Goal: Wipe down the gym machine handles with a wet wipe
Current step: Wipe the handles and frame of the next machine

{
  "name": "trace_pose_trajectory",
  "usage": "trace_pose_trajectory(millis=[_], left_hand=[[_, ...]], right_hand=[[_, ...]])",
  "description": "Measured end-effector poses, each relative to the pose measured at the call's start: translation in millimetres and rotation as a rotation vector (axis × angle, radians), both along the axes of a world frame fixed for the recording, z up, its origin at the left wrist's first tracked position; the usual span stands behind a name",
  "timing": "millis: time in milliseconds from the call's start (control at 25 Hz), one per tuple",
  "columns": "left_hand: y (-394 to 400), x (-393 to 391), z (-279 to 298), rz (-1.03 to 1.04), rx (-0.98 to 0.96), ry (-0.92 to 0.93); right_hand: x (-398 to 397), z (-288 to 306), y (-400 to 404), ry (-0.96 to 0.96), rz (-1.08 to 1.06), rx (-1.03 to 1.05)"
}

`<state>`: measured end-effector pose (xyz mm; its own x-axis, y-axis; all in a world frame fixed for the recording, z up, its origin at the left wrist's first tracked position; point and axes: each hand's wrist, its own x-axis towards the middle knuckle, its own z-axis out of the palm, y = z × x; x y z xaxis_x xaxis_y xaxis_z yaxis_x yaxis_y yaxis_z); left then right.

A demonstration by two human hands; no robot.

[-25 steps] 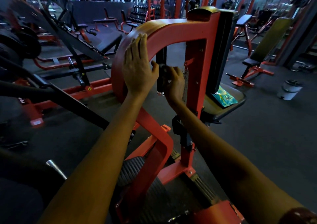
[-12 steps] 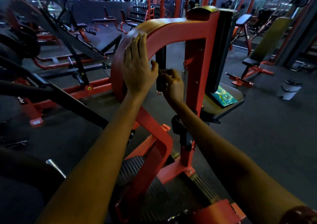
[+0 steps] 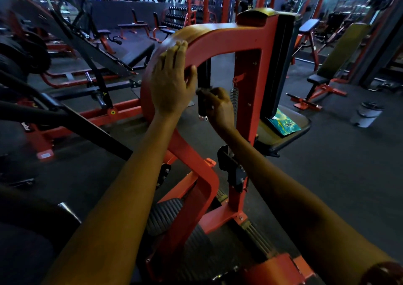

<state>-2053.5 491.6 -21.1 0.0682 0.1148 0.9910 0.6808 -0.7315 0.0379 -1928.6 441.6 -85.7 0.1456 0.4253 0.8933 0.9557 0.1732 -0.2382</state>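
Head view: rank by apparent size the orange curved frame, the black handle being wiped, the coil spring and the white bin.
1. orange curved frame, largest by far.
2. black handle and white bin: look similar; the bin stands farther off and the right hand covers part of the handle, so unranked.
3. coil spring, smallest.

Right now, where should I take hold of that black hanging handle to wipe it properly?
Grip the black handle round its middle, coming from the right as the right hand does. It hangs upright inside the orange frame, whose curved side, with the left hand resting on it, blocks the left. A wrapped grip can probably slide down to the metal end cap.
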Motion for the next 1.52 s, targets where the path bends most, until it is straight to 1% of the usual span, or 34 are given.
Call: trace_pose_trajectory(millis=[80,160,240,320,400,440,520,560,640,680,800,840,880,920,1000,1080,1120,1200,1280,1320,1400,1480,1520], left_hand=[[2.6,2.1,-7.3,0.093,-0.001,0.065],[5.6,4.3,-10.7,0.183,-0.054,0.111],[5.5,6.7,-10.7,0.182,-0.116,0.09],[6.0,7.2,-11.2,0.117,-0.104,0.059],[5.6,5.8,-11.2,0.056,-0.075,0.027],[5.4,5.3,-10.4,0.033,-0.066,0.009],[3.9,5.0,-8.8,-0.003,-0.066,-0.024],[2.7,5.2,-8.7,-0.01,-0.074,-0.035],[0.9,5.7,-9.1,-0.018,-0.098,-0.047],[0.5,5.8,-9.5,-0.028,-0.109,-0.048],[0.7,5.3,-8.4,-0.038,-0.13,-0.049],[0.2,5.5,-7.5,-0.038,-0.137,-0.053],[-0.7,5.7,-7.0,-0.04,-0.145,-0.055],[-1.0,5.9,-7.0,-0.04,-0.146,-0.056],[-1.2,5.8,-8.0,-0.036,-0.135,-0.05],[-1.3,5.9,-8.9,-0.028,-0.121,-0.053],[-1.4,5.7,-8.5,-0.028,-0.117,-0.054],[-1.3,5.2,-8.3,-0.023,-0.111,-0.052],[-1.2,4.7,-8.2,-0.018,-0.1,-0.048],[-2.3,5.0,-8.2,-0.013,-0.097,-0.051],[-3.0,5.5,-7.8,-0.013,-0.104,-0.05],[-4.5,5.3,-7.9,-0.017,-0.115,-0.046],[-5.2,5.2,-6.7,-0.02,-0.123,-0.042]], right_hand=[[6.6,-19.2,5.4,-0.13,-0.022,-0.032],[15.8,-53.4,5.8,-0.245,-0.016,-0.13],[18.7,-67.0,-1.7,-0.231,0.012,-0.22],[16.7,-54.7,-6.2,-0.152,0.012,-0.154],[16.7,-33.9,-6.0,-0.137,-0.021,-0.049],[19.1,-28.4,-3.9,-0.152,-0.022,-0.032],[23.8,-30.5,-1.6,-0.171,0.001,-0.089],[24.9,-35.8,-2.8,-0.145,0.019,-0.133],[22.4,-35.8,-8.0,0.013,0.048,-0.166],[19.5,-25.5,-8.5,0.109,0.039,-0.113],[13.3,30.2,4.4,0.349,-0.006,0.183],[11.7,48.7,10.9,0.437,0.012,0.232],[9.2,60.7,16.9,0.493,0.028,0.223],[6.9,63.4,21.8,0.505,0.019,0.194],[3.5,50.4,21.0,0.449,-0.005,0.151],[7.6,29.0,11.8,0.435,-0.006,0.051],[12.4,22.1,7.3,0.463,-0.002,-0.016],[16.8,29.2,6.0,0.594,0.026,-0.029],[16.8,53.3,18.0,0.771,0.09,0.036],[13.3,64.7,23.5,0.802,0.104,0.058],[2.6,68.8,27.1,0.771,0.045,0.083],[-2.9,48.0,19.3,0.671,0.006,0.091],[-2.9,34.9,13.9,0.607,0.002,0.062]])
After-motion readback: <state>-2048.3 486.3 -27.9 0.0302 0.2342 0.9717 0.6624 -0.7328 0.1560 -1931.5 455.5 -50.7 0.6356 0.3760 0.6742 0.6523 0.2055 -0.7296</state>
